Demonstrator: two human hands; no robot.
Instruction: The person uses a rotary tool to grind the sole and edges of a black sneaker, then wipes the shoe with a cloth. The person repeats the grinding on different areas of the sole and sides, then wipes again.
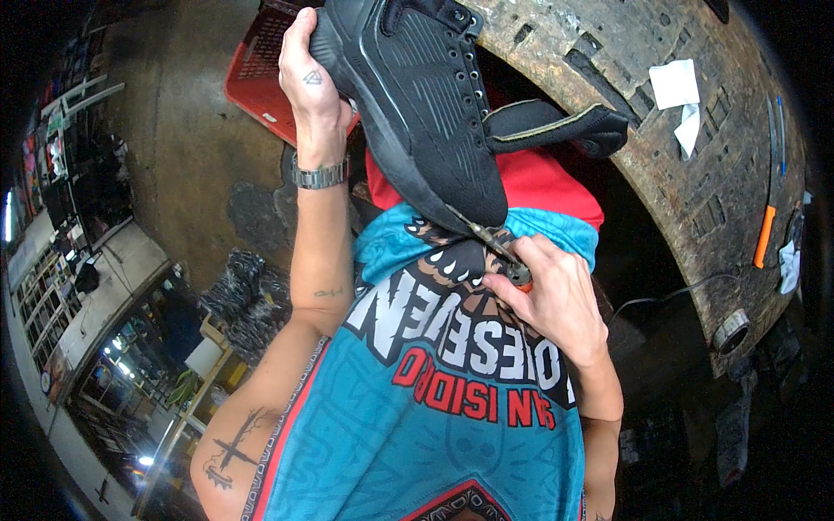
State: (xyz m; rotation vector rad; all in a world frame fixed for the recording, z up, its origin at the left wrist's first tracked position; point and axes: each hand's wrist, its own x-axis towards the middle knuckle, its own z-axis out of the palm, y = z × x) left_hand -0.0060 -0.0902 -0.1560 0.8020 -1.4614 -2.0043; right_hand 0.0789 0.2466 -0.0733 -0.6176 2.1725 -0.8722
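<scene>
A black lace-up shoe (426, 104), its eyelets without laces, lies slanted over my lap with the toe toward me. Its padded tongue (543, 128) sticks out to the right. My left hand (314, 87) grips the shoe by the sole side near the heel, most fingers hidden behind it. In my right hand (556, 291) is a slim metal tool (493, 243) with a dark, pointed end and a bit of orange-red at the grip. The tool's tip meets the edge between sole and upper at the toe; its exact kind is unclear.
A worn, pitted workbench (634, 95) curves along the right. On it lie white scraps (674, 85), an orange-handled tool (764, 236) and a round metal piece (731, 332). A thin cable (665, 292) crosses near its edge. A red crate (257, 78) stands behind my left hand.
</scene>
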